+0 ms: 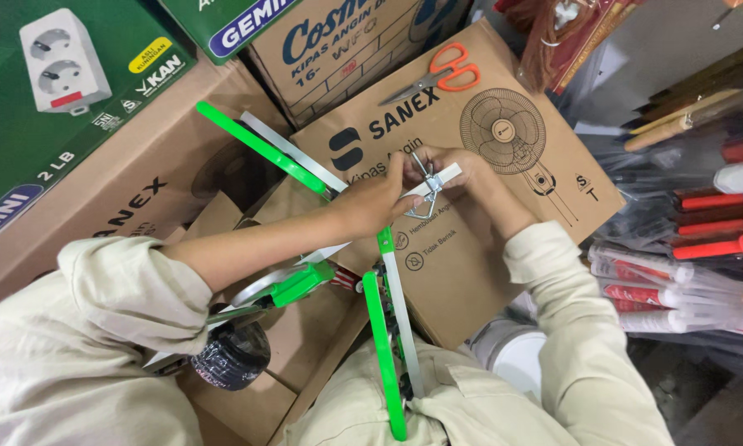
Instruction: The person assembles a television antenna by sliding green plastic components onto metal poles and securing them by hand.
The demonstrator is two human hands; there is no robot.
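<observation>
Both hands meet over a brown fan box (pixel 471 248). The left hand (pixel 371 202) has its fingers pinched around a white strip (pixel 440 178), and the right hand (pixel 458 169) is clenched on the strip's far end, where a small metal clip (pixel 425 188) sits between the two hands; I cannot quite tell which fingers actually bear on the clip.

The strip runs back down toward the person's lap beside a long green bar (pixel 384 363), and another green bar (pixel 260 147) sticks out past the left wrist.

The risk I see is the clip: it looks springy and small, so a slip of a thumb could let it snap off or nip a fingertip. The long bars are unsupported at their ends, and a twist of the wrists could swing them into the stacked boxes. The orange scissors (pixel 442 73) lie loose on the sloping box top, well apart from the hands, and a jolt to the box could send them sliding.
</observation>
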